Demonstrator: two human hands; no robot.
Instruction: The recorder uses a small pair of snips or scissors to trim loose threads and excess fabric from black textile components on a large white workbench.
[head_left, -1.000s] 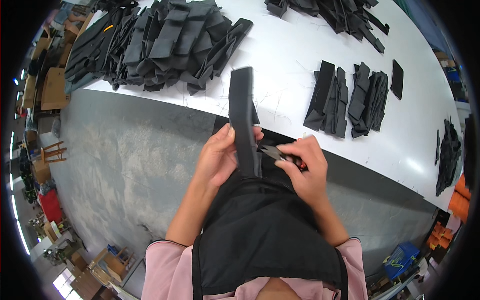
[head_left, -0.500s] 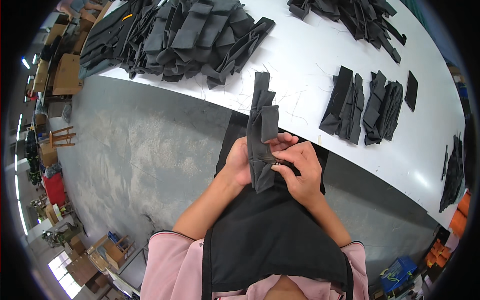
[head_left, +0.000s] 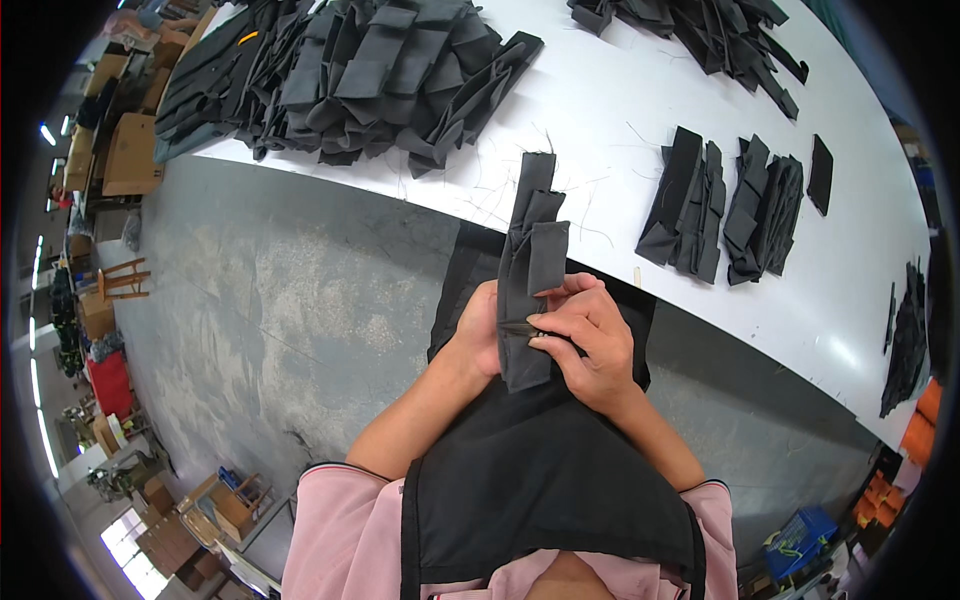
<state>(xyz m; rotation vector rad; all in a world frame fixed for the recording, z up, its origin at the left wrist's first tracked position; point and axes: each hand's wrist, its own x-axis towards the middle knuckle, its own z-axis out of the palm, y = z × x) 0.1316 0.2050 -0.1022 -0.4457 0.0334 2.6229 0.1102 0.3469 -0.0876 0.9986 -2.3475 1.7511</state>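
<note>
A dark grey folded fabric strip (head_left: pixel 530 265) stands up from my left hand (head_left: pixel 482 325), whose fingers wrap behind it and hold it over the table's near edge. It has stacked flaps at its upper end. My right hand (head_left: pixel 592 345) pinches a small dark pointed tool (head_left: pixel 518 329) that looks like thread snips. Its tip lies against the front of the strip, pointing left. Most of the tool is hidden inside my fingers.
On the white table (head_left: pixel 590 130) lie a big heap of dark fabric pieces (head_left: pixel 400 80) and another heap (head_left: pixel 710 40) at the far right. Small stacks of strips (head_left: pixel 685 205) lie at right. A wooden stool (head_left: pixel 125 279) and cardboard boxes (head_left: pixel 133 155) stand left.
The pointed tool has moved left, from the strip's right edge onto its face, with my right hand. The strip has tilted slightly right at its top and sits a little lower.
</note>
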